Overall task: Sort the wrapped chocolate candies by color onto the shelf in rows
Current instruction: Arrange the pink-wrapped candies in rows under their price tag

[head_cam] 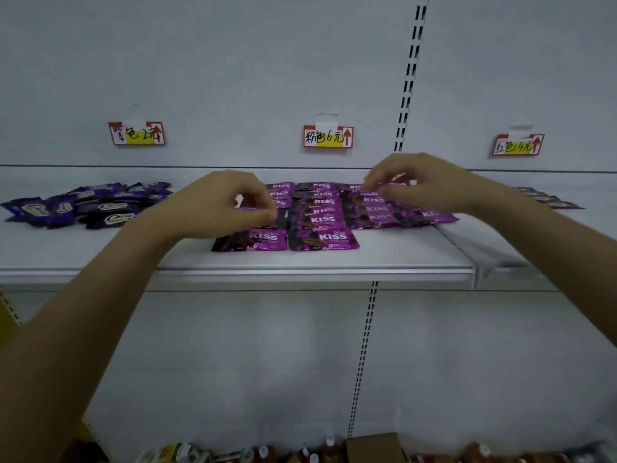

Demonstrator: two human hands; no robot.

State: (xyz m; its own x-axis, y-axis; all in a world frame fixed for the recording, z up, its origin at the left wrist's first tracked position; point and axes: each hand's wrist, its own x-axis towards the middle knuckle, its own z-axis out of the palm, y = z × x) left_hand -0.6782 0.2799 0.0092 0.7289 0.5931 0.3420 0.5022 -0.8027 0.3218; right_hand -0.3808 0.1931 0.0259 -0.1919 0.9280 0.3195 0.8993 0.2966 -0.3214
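Pink-purple "KISS" candy packets (322,225) lie in rows at the middle of the white shelf (384,259). My left hand (220,205) hovers over the left column, thumb and fingers pinching a pink packet there. My right hand (424,182) reaches over the right columns, its curled fingertips on a pink packet near the back. Dark blue-purple "Choco" packets (90,205) sit in a loose pile at the shelf's left. A short row of red packets (547,198) lies on the neighbouring shelf at the right.
Three price labels hang on the back wall: left (137,133), middle (328,137), right (518,145). A slotted upright (409,78) divides the shelf sections. Bottles and a cardboard box (374,447) stand on a lower level.
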